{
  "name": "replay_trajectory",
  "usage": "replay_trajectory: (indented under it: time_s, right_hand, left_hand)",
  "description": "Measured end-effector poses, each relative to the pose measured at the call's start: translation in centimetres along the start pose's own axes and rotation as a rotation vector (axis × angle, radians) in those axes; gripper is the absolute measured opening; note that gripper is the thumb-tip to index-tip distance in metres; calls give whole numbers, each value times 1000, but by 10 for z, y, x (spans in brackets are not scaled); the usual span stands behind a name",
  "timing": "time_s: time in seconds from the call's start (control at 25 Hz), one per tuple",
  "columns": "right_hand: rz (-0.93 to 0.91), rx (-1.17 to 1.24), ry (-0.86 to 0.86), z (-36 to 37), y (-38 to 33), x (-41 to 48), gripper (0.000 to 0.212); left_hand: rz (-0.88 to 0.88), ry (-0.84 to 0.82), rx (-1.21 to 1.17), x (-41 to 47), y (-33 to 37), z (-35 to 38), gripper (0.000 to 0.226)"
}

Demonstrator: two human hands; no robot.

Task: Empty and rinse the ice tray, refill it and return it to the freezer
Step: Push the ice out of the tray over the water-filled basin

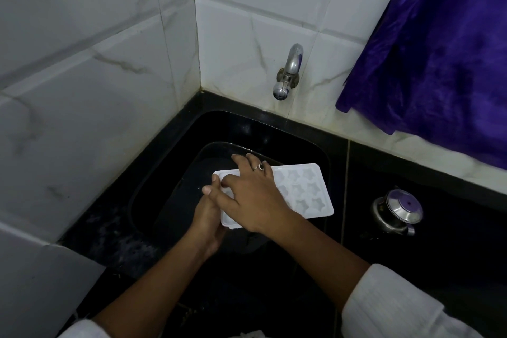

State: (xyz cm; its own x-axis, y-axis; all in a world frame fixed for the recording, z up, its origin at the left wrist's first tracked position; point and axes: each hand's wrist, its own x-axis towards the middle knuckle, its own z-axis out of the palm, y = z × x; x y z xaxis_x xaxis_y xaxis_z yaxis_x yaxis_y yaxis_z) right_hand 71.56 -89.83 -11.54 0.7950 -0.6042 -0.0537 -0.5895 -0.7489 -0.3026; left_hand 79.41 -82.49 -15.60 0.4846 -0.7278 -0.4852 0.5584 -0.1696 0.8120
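Head view: white ice tray [307, 195] held over black sink [301, 129], just below frame centre, open side up, approx level. Long axis approx 9-to-3 o'clock, right end swung slightly toward 4. Star-shaped cells in rows, seen on right half only; pale, semi-clear plastic w/ flat rim. Can't tell if cells hold anything.

Left grip [208, 217] at tray's 9 o'clock short end, coming from beneath, curled round near-left corner w/ thumb tip up at the edge. Right grip [255, 195] laid across top of tray's left half, fingers spread & fairly straight, tips at far long edge, flat on it rather than clasping; ring [260, 166] on one finger.

Steel tap [288, 71] on tiled wall [82, 63] at tray's 12 o'clock. Lidded steel pot [397, 211] on black counter [452, 250] at 3 o'clock, well apart. Purple cloth [439, 49] hanging at 1–2 o'clock. White sleeve [397, 304] at 5 o'clock.
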Motion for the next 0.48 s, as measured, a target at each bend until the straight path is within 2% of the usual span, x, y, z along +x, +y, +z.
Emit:
replay_trajectory:
  time_s: [0.28,0.48]
  right_hand:
    - [-36,-187,116,-1,7,5,73]
    - [-59,-58,55,0,8,3,70]
  left_hand:
    - [-27,-28,-6,-2,1,5,56]
    - [-30,-1,-46,-1,3,0,56]
